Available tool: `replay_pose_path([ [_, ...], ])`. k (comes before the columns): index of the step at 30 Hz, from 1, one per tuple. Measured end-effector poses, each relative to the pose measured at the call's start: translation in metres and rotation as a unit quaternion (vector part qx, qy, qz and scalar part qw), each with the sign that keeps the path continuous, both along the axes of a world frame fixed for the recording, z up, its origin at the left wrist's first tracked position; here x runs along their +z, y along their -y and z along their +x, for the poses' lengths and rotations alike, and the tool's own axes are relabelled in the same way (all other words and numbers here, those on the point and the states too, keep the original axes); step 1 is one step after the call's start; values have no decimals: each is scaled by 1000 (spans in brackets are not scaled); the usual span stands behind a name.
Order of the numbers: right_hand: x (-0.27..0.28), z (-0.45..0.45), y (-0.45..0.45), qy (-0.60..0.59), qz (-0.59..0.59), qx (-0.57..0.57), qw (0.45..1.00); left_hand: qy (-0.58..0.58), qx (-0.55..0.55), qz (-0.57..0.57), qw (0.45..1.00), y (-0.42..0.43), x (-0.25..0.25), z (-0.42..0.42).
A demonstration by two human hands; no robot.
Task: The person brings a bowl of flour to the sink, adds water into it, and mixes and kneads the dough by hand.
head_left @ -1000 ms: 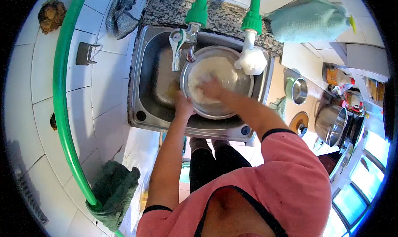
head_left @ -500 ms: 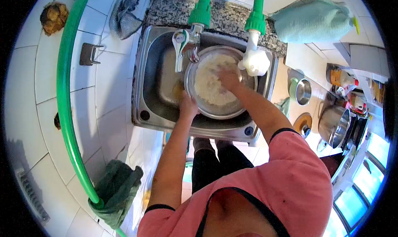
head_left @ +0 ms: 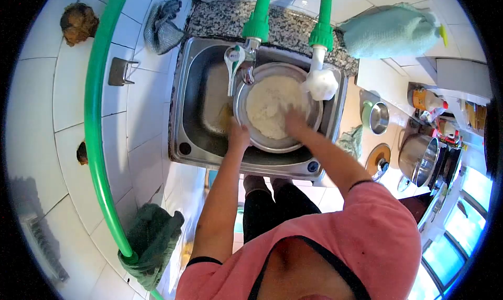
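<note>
A round metal bowl [head_left: 277,146] sits inside the steel sink [head_left: 201,64], holding a white, floury-looking mass [head_left: 267,98]. At its lower left rim, my left hand [head_left: 239,135] grips the edge, fingers partly hidden on the outer side. My right hand [head_left: 297,122] is down in the bowl at the right part of the white contents; motion smears its fingers, so their shape does not show. Just above the bowl hangs the spout of a lever tap [head_left: 247,75]. Over the upper right rim is a second tap outlet wrapped in white [head_left: 321,84].
Green pipes [head_left: 257,22] rise behind the sink. A green hose [head_left: 94,142] with a dark cloth [head_left: 152,242] runs along the left wall. Rightward on the counter stand a green-handled pot [head_left: 378,117], a lid [head_left: 378,161] and a large steel pot [head_left: 419,156].
My right hand has moved down and slightly right within the bowl, and the white contents have shifted. My left hand keeps its place at the rim. The camera view has shifted slightly.
</note>
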State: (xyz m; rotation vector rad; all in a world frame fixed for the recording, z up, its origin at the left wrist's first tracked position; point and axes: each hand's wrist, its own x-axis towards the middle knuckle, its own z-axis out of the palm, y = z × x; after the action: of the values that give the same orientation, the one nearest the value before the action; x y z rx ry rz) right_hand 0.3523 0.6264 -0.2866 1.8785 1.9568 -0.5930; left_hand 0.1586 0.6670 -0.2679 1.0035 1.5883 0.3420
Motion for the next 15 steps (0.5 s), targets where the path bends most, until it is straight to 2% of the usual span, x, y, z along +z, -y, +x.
replay_pose_path([
  [1,-14,-11,10,-48,-32,-2,998,2,3,4,1000,0,-4,-1],
  [2,-29,-22,20,-96,-66,-7,993,-64,-49,85,993,3,-15,-4],
  [3,-66,-30,31,-212,-42,2,976,-132,-102,162,973,7,-22,-7],
  [4,-50,-39,17,-212,-42,5,976,-133,-100,162,973,4,-8,-4],
  [6,-27,-47,-31,-165,13,123,978,-56,1,-18,998,-5,13,3],
  [7,-47,-30,-50,-151,12,129,980,-59,3,-16,998,-5,9,2],
  [8,-67,-8,-59,-138,8,132,981,-99,-51,57,992,-1,0,-2],
  [9,-61,15,-58,-111,115,132,978,-136,-103,129,977,4,-9,-5],
  [11,-30,26,-43,-77,216,128,965,-96,-79,107,987,13,-37,-9],
  [12,-11,14,-24,-69,104,5,992,-75,-64,101,990,10,-37,-8],
  [13,1,0,-6,-62,-14,-121,991,-55,-49,94,993,7,-36,-7],
  [15,-41,-18,21,-124,-101,5,987,-49,-15,11,999,4,-23,-3],
])
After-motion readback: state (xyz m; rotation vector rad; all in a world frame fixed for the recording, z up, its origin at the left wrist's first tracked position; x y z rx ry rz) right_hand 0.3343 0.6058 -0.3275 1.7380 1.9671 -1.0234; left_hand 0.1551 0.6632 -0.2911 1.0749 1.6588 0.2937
